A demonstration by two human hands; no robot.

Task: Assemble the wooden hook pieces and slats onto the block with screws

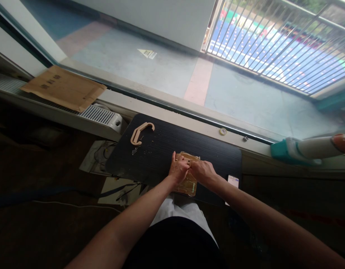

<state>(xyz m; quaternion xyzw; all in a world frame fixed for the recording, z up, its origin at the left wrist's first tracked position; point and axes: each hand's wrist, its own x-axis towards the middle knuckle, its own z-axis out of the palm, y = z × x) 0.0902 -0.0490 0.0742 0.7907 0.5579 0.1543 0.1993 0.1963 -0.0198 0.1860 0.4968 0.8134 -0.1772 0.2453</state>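
A thin tan wooden panel (pixel 189 185) lies on a small black table (pixel 161 145) in front of me. My left hand (pixel 178 169) rests on the panel with its fingers curled closed. My right hand (pixel 202 171) meets it from the right, fingers pinched together at the same spot. What the fingers grip is too small to make out. A curved tan wooden piece (pixel 140 132) lies at the table's far left, with small screws or pins (pixel 135 150) scattered beside it.
A phone (pixel 233 181) lies on the table's right edge. A radiator (pixel 99 117) with cardboard (pixel 63 87) on it runs along the left. A large window and sill stand behind the table. A teal and white object (pixel 301 149) lies on the sill at right.
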